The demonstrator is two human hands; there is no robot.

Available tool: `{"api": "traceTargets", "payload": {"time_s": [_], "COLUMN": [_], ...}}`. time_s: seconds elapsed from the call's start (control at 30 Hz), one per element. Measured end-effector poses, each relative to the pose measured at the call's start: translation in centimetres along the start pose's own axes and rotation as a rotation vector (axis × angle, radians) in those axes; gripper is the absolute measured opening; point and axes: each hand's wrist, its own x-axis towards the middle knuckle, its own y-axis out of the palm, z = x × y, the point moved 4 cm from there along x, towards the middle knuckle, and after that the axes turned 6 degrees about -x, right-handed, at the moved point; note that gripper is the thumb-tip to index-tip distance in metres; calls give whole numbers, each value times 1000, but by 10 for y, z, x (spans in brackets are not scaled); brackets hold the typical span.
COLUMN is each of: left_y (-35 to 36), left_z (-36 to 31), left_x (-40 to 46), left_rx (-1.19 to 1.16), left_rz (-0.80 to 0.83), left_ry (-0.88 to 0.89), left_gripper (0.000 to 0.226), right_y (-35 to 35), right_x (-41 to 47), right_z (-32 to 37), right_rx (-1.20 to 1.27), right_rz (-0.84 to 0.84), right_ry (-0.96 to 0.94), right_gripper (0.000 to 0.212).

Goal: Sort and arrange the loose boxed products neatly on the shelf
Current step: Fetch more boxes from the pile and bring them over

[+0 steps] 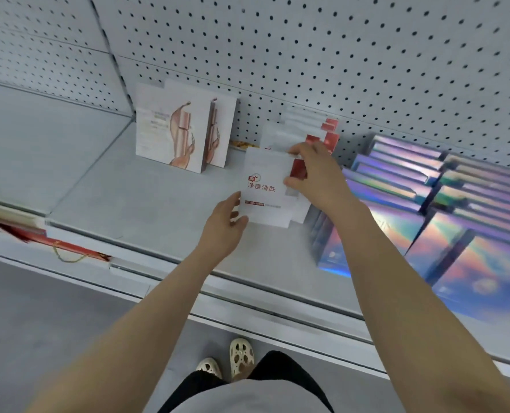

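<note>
Both hands held one white box (265,189) upright above the grey shelf (146,204), in front of a row of matching white and red boxes (310,129) that ran back toward the pegboard (307,40). The left hand (222,226) pinched the box's lower left corner, thumb in front and fingers (237,217) curled behind. The right hand (317,177) clamped the right edge from the side, with its thumb near the top corner. The box's long axis stood roughly vertical, its printed face toward the camera. The row lay directly behind the box and slightly right, so the right hand was nearer the gap it would likely enter. Red writing on the face read "净痘清肤" under a small red logo; a red strip of smaller print below was too fine to read. To the left stood two pale boxes (185,129) with a lipstick picture; to the right, stacks of shiny rainbow boxes (426,204).
</note>
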Motion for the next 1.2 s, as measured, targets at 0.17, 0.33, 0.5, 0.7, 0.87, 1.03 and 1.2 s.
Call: {"api": "traceTargets", "payload": {"time_s": [0.17, 0.33, 0.5, 0.7, 0.87, 1.03, 1.2], "left_y": [6, 10, 10, -2, -47, -121, -219], "left_z": [-6, -4, -2, 0, 14, 52, 114], "left_x": [16, 26, 26, 18, -5, -46, -96], "left_rx": [34, 37, 25, 30, 15, -26, -21], "left_rz": [1, -26, -29, -19, -157, -350, -549], "left_ry": [-6, 2, 1, -4, 27, 0, -99], "left_gripper": [56, 56, 54, 47, 36, 27, 26], "right_y": [10, 16, 19, 25, 35, 95, 171], "right_x": [11, 9, 1, -3, -12, -24, -33], "right_z": [-8, -11, -9, -3, 34, 102, 209], "right_rx": [-212, -210, -266, -348, -262, -27, 87], "right_rz": [-115, -216, -281, -308, -397, -261, -109], "right_ry": [12, -15, -25, 37, -3, -134, -298], "right_gripper": [57, 56, 57, 58, 48, 31, 28]}}
